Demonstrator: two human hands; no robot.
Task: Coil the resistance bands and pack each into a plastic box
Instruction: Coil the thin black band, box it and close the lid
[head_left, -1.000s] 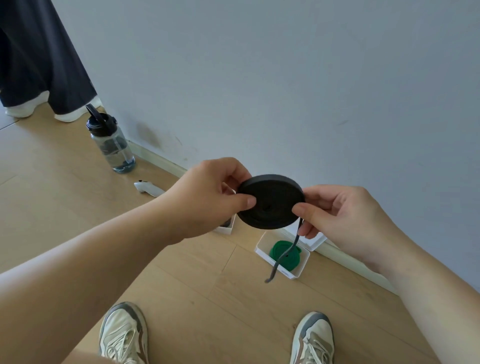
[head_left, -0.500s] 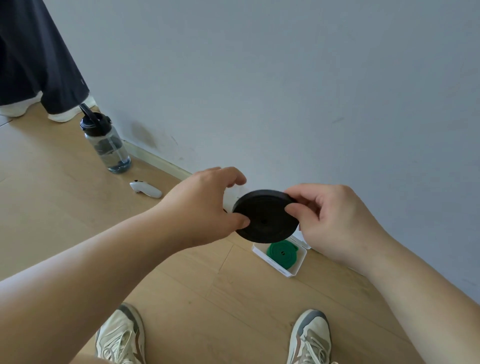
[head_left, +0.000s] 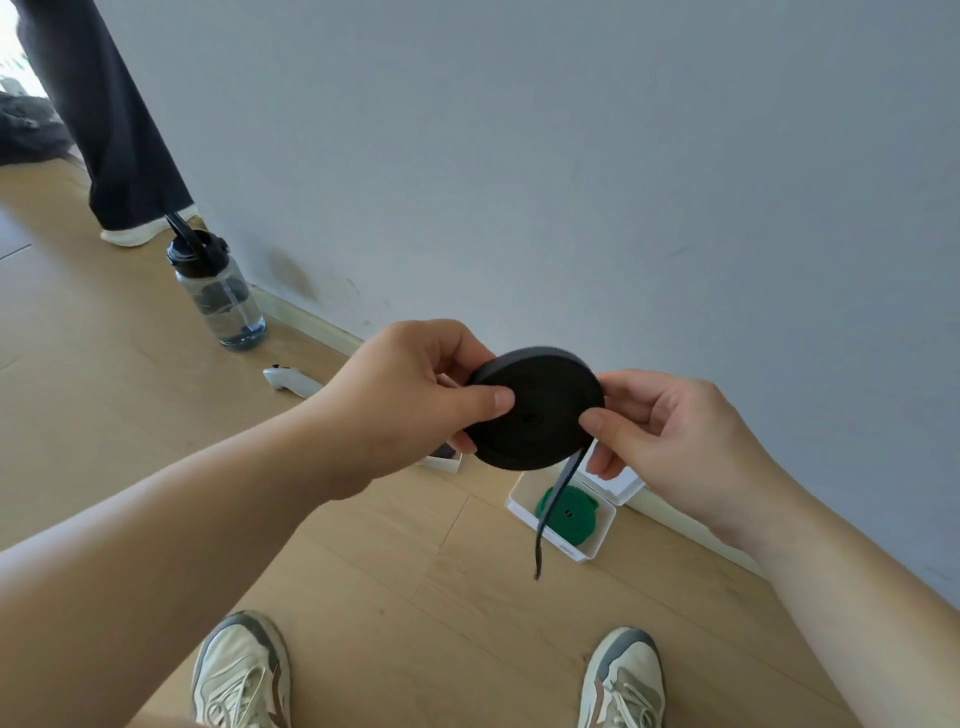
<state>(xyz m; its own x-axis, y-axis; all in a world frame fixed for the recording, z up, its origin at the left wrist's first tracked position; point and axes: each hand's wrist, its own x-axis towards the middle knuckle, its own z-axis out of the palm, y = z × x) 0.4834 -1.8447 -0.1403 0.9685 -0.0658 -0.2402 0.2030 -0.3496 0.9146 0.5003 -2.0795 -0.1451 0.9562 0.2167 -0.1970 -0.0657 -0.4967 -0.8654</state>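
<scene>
A black resistance band (head_left: 540, 410) is wound into a flat disc and held in the air in front of the wall. My left hand (head_left: 410, 400) pinches its left side, thumb on the face. On the right edge my right hand (head_left: 670, 431) pinches the disc, and a short loose tail (head_left: 550, 514) hangs down from there. Below on the floor lies an open white plastic box (head_left: 582, 551) with a coiled green band (head_left: 571, 514) inside. A second white box (head_left: 447, 460) shows partly under my left hand.
A water bottle (head_left: 218, 291) with a black lid stands by the skirting at the left, and a white controller (head_left: 291, 382) lies near it. Another person's dark trouser leg and shoe (head_left: 135, 228) are at the far left. My two shoes (head_left: 244, 675) are on the wooden floor below.
The disc was turned between both hands; a loose tail that was tucked out of sight half a second ago hangs down again on the right. The view shifted slightly.
</scene>
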